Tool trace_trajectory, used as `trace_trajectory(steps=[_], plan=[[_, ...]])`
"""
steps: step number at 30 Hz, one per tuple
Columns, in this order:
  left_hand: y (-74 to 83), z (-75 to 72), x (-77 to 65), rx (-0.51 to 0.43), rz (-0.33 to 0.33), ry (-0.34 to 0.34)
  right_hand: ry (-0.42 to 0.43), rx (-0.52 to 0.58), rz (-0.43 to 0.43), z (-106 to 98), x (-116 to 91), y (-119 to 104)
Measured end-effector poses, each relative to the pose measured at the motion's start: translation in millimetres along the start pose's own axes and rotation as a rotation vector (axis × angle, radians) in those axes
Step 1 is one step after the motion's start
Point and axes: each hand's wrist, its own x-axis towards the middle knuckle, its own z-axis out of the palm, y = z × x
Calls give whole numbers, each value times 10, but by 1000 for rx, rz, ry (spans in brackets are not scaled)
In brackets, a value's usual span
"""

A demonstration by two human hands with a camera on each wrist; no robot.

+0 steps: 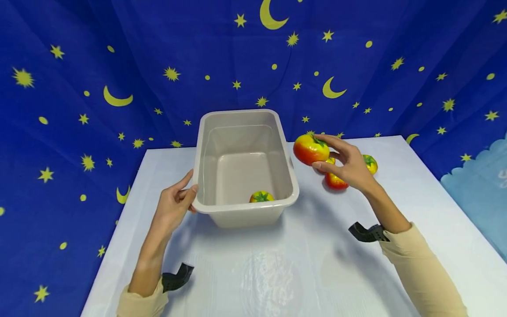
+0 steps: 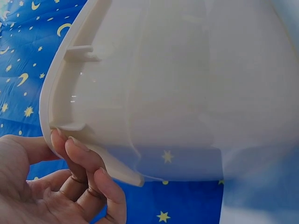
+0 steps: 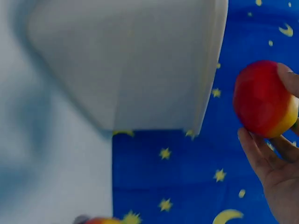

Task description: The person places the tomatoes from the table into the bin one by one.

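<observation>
A grey plastic basin [image 1: 241,215] stands on the table. On its left rim my left hand [image 1: 173,203] has its grip; in the left wrist view the fingers [image 2: 84,161] curl under that rim. My right hand [image 1: 348,165] holds a red and yellow tomato [image 1: 310,149] with a green leafy top, raised just right of the basin. The right wrist view shows this tomato [image 3: 261,98] pinched between thumb and fingers, level with the basin's rim. Inside the basin, at the near right corner, lies another tomato [image 1: 262,197].
Behind and below the right hand, three more tomatoes sit on the white table [image 1: 317,264]: one at the back [image 1: 329,164], one nearer [image 1: 336,181] and one to the right [image 1: 370,164]. A blue curtain [image 1: 222,53] with yellow stars and moons hangs along the table's far edge.
</observation>
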Motion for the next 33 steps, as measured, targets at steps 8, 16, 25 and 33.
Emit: trace_trajectory(steps=[8, 16, 25, 33], plan=[[4, 25, -4, -2, -1, 0, -48, 42, -42, 156, 262, -255], [17, 33, -21, 13, -9, 9, -144, 57, -99, 419, 467, -334], [2, 41, -21, 2, 8, 11, -255, 62, -62, 564, 539, -299], [-5, 25, -24, -2, 15, 7, -275, 65, -66, 630, 546, -283]])
